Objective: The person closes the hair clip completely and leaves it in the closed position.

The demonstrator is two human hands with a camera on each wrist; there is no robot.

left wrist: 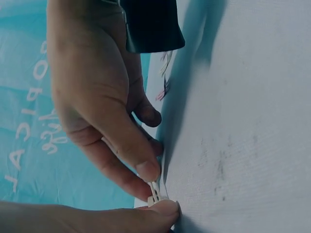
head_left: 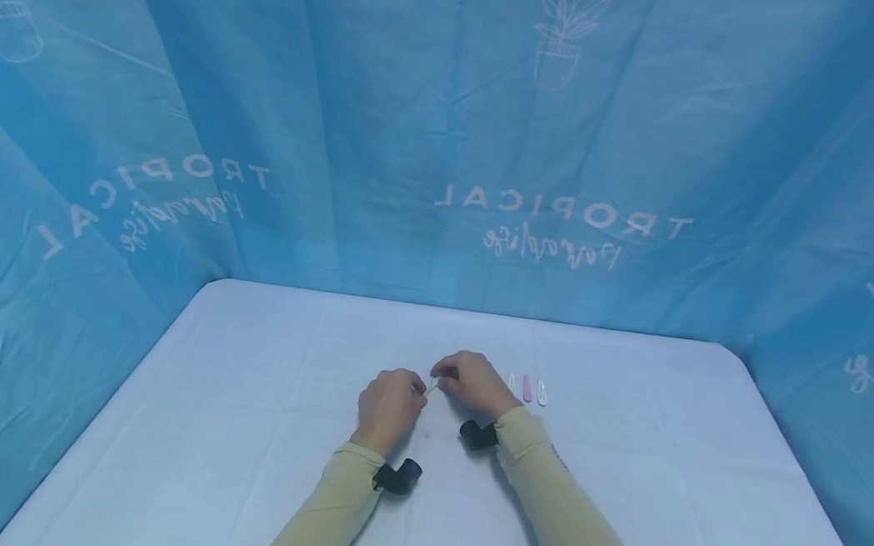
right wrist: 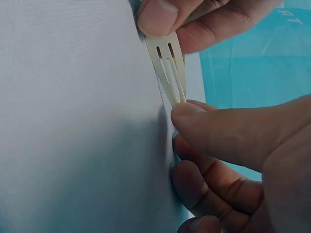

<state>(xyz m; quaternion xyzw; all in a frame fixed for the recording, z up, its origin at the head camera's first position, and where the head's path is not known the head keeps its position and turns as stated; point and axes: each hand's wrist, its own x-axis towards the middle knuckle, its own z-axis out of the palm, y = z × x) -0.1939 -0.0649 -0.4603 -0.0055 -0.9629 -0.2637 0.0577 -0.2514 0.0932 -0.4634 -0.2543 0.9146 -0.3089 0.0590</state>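
Note:
A cream snap hair clip [right wrist: 167,63] is stretched between both hands, just over the white tabletop. My left hand [head_left: 390,405] pinches its wide end between thumb and fingers. At the narrow tip, my right hand [head_left: 477,382] pinches with thumb and forefinger, the other fingers curled beneath. Two slots and a slim centre tongue show on the clip in the right wrist view. Fingertips hide both of its ends. Just right of my right hand lie a pink hair clip [head_left: 528,388] and a pale green hair clip [head_left: 542,392], with another pale hair clip [head_left: 511,383] beside them.
The white-covered table [head_left: 247,428] has a blue printed curtain [head_left: 385,136] standing behind it and along both sides. A black wrist camera [head_left: 398,477] is strapped to my left wrist, and another black camera [head_left: 478,435] to my right.

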